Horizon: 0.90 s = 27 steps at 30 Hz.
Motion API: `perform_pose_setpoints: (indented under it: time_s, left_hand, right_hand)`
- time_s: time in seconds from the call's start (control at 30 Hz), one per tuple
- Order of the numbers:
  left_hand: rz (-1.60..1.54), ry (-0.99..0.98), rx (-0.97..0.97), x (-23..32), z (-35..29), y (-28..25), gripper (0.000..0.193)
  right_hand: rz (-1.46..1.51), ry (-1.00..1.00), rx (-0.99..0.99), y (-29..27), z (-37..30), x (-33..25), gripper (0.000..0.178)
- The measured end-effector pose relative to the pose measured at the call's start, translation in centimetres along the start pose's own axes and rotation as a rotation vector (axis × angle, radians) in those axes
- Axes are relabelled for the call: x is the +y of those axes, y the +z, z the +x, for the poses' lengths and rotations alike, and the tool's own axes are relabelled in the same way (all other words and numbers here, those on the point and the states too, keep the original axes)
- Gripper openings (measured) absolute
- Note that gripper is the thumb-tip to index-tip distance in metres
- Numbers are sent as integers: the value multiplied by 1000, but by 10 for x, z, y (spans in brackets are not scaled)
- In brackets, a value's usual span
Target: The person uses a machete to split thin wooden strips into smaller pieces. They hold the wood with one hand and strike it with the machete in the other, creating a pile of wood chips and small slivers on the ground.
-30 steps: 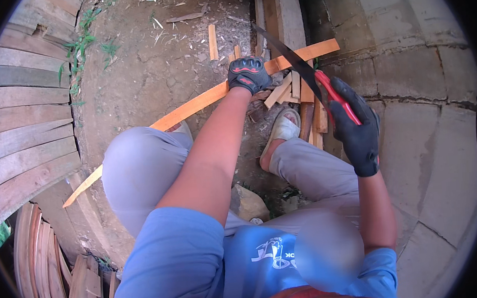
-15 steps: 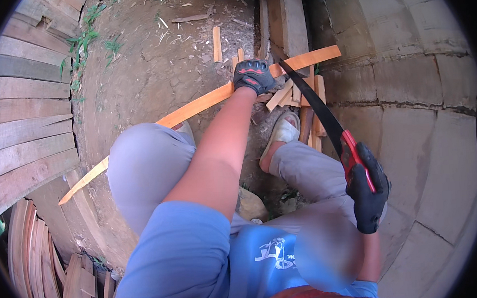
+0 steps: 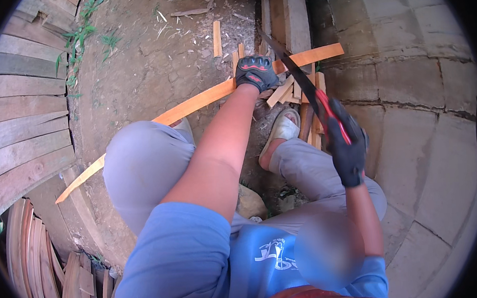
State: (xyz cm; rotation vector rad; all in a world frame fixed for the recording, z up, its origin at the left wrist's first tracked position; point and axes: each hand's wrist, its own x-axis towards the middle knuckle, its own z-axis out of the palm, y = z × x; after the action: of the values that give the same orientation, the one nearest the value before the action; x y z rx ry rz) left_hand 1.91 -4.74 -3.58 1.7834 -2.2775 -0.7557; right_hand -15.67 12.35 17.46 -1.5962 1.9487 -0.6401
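A long, thin orange wooden slat (image 3: pixel 192 104) runs across the middle of the frame, pale and freshly cut, slightly bowed. Its long axis goes diagonally from the lower left, near the stacked grey boards (image 3: pixel 19 135), up to the upper right, where its end lies over the edge of the stone paving (image 3: pixel 423 137). It lies on bare dirt ground (image 3: pixel 151 61), passing over the person's bent knee.

The left hand (image 3: pixel 254 72), in a black glove with red marks, is stretched forward at upper centre with the arm nearly straight, its grip closed down on the slat and pressing it in place.

The right hand (image 3: pixel 346 149), also gloved, sits at centre right with the elbow bent and the forearm rising from the lower edge. Its grip is wrapped tightly round the red handle of a machete (image 3: pixel 294 72), whose dark blade points up and to the left, its tip above the slat just right of the left hand.

Short offcuts (image 3: pixel 295 91) lie beside a sandalled foot (image 3: pixel 281 130).
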Motion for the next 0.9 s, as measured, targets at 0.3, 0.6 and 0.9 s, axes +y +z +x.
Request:
perform_pose_setpoints:
  time_s: [0.3,0.6,0.9]
  left_hand:
    - [-23,48,-87,13,7,-5,42]
    - [-44,-21,-123,5,10,-5,56]
    - [12,-7,-83,1,2,-5,52]
  right_hand:
    - [78,-105,106,107,135,41,40]
    - [10,148,136,-49,-82,9,43]
    - [37,129,13,-17,-39,-8,42]
